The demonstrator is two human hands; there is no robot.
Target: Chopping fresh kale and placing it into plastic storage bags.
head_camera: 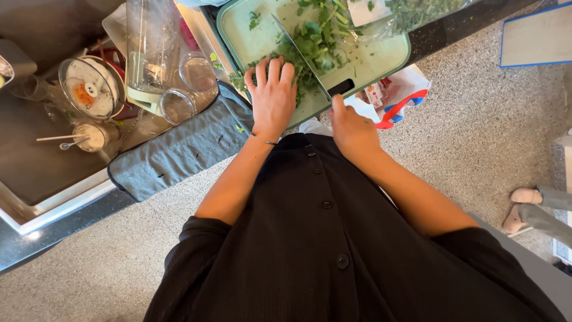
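A pale green cutting board [381,59] lies on the dark counter, strewn with chopped green herbs [313,45]. My left hand [273,95] lies flat on a bunch of the herbs at the board's near edge, fingers spread and pressing down. My right hand [351,128] grips the black handle of a long knife [301,56]. Its blade runs across the board through the herbs, just right of my left fingers.
A grey towel [179,149] lies left of the board. A sink [36,167] holds glass jars [176,104], a blender jug [152,42], a lid and a spoon. A plastic bag [396,95] hangs below the counter. Another person's feet [527,206] stand at right.
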